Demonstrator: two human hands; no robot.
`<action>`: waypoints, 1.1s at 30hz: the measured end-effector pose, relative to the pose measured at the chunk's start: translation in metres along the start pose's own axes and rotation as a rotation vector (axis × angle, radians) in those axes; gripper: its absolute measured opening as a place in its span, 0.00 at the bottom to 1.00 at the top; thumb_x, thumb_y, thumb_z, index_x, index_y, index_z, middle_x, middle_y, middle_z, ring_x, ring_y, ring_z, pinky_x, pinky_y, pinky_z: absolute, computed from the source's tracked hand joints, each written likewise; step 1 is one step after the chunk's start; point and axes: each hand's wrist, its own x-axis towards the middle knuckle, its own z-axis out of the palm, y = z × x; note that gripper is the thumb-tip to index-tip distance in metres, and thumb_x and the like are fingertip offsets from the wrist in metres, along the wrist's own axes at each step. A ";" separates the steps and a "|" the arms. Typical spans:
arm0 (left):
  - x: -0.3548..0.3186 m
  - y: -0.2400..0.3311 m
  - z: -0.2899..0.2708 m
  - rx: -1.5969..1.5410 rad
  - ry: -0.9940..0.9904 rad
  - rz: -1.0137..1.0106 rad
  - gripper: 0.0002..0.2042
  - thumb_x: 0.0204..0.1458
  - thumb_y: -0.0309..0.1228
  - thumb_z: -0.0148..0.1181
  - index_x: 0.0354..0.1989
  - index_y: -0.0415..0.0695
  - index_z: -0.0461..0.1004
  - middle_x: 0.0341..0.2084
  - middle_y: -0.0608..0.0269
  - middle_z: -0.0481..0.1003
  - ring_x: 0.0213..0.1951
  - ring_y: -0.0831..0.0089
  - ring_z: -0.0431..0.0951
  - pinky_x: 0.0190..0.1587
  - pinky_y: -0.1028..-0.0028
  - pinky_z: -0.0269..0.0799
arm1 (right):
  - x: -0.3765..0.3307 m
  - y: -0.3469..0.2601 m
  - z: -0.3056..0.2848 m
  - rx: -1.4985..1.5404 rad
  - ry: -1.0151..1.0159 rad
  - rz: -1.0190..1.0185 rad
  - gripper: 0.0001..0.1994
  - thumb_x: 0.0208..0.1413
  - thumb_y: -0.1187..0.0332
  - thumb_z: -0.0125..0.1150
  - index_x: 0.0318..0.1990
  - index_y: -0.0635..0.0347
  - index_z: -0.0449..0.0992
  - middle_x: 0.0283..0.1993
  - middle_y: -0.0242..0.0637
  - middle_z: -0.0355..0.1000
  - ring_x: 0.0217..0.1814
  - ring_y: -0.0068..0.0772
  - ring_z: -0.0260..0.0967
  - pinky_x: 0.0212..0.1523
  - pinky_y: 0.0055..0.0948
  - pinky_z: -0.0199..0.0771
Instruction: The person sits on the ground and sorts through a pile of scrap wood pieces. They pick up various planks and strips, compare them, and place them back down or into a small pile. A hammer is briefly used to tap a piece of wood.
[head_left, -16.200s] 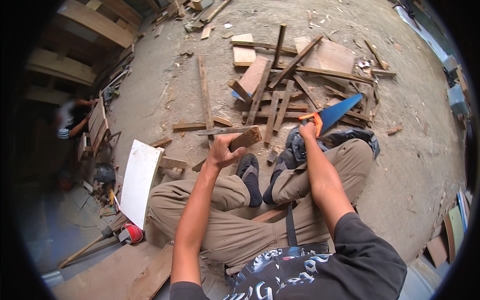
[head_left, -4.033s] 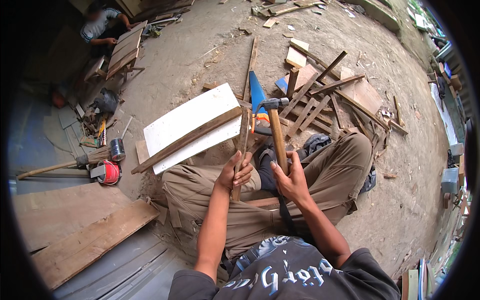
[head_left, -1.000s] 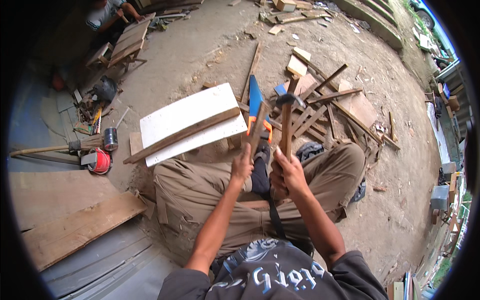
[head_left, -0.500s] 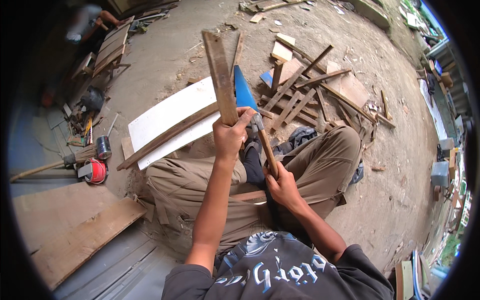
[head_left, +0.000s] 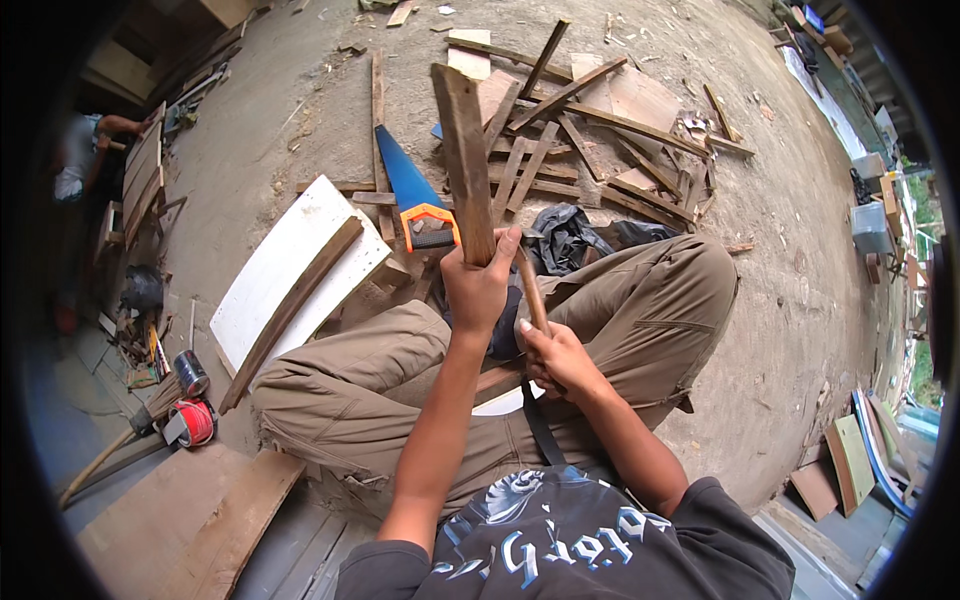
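Note:
My left hand (head_left: 478, 280) is wrapped round the lower part of a brown wooden batten (head_left: 463, 160), which stands nearly upright with its top end away from me. In my right hand (head_left: 560, 358) is a hammer (head_left: 532, 290), gripped by its wooden handle. The hammer's metal head is just right of my left thumb, partly hard to make out; I cannot tell whether it touches the batten. Left of the batten, a handsaw (head_left: 407, 185) with a blue blade and orange-and-black handle lies on the ground.
Beyond my knees lies a pile of wooden strips (head_left: 590, 130) beside black plastic (head_left: 568, 240). At left are a white board (head_left: 275, 265) with a strip across it, a can (head_left: 190, 372), a red string spool (head_left: 196, 422) and planks (head_left: 235, 530). A person works at far left.
My view has swung, so the saw now shows whole, left of the batten. My hands still hold the batten and hammer, and the hammer's head has dropped slightly beside my left thumb.

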 end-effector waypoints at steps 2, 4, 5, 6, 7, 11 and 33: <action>0.009 0.007 0.017 0.055 -0.050 -0.101 0.15 0.52 0.38 0.68 0.26 0.36 0.79 0.12 0.74 0.68 0.18 0.86 0.65 0.20 0.77 0.60 | -0.001 0.003 -0.008 0.243 0.104 -0.072 0.15 0.66 0.57 0.51 0.31 0.53 0.58 0.17 0.24 0.53 0.10 0.16 0.50 0.08 0.21 0.52; 0.031 -0.013 0.022 0.214 -0.180 -0.136 0.17 0.51 0.41 0.68 0.26 0.36 0.78 0.12 0.74 0.68 0.18 0.85 0.65 0.21 0.76 0.61 | -0.002 0.003 -0.012 0.358 0.237 -0.213 0.15 0.66 0.57 0.49 0.31 0.52 0.57 0.17 0.24 0.52 0.09 0.16 0.49 0.07 0.21 0.52; 0.041 -0.027 0.021 0.294 -0.238 -0.147 0.18 0.50 0.42 0.69 0.25 0.36 0.78 0.12 0.73 0.68 0.18 0.84 0.65 0.21 0.75 0.62 | -0.002 0.002 -0.014 0.383 0.257 -0.268 0.14 0.67 0.58 0.49 0.31 0.52 0.56 0.17 0.24 0.52 0.09 0.16 0.49 0.07 0.21 0.52; 0.047 -0.043 0.020 0.329 -0.244 -0.125 0.20 0.49 0.45 0.69 0.28 0.36 0.78 0.15 0.70 0.71 0.21 0.83 0.68 0.25 0.74 0.66 | -0.003 0.001 -0.014 0.408 0.278 -0.322 0.14 0.67 0.58 0.48 0.31 0.53 0.56 0.17 0.24 0.53 0.09 0.17 0.50 0.06 0.21 0.52; 0.049 -0.052 0.018 0.306 -0.250 -0.105 0.20 0.49 0.45 0.69 0.29 0.35 0.78 0.16 0.69 0.72 0.22 0.82 0.69 0.26 0.74 0.67 | -0.003 -0.001 -0.015 0.436 0.300 -0.377 0.14 0.67 0.59 0.48 0.32 0.53 0.56 0.18 0.25 0.53 0.09 0.17 0.50 0.06 0.22 0.52; 0.047 -0.076 -0.003 0.276 -0.187 0.007 0.17 0.54 0.44 0.65 0.31 0.40 0.74 0.17 0.74 0.67 0.16 0.86 0.64 0.18 0.80 0.58 | -0.002 -0.006 -0.002 0.392 0.293 -0.338 0.15 0.68 0.59 0.46 0.29 0.52 0.55 0.16 0.24 0.49 0.09 0.17 0.47 0.06 0.22 0.50; 0.066 -0.067 -0.061 -0.400 -0.124 -0.191 0.31 0.61 0.45 0.52 0.66 0.37 0.55 0.48 0.52 0.68 0.42 0.70 0.75 0.36 0.68 0.76 | 0.014 0.002 -0.005 0.287 0.111 -0.149 0.13 0.63 0.62 0.53 0.29 0.51 0.58 0.17 0.24 0.50 0.11 0.18 0.49 0.10 0.23 0.51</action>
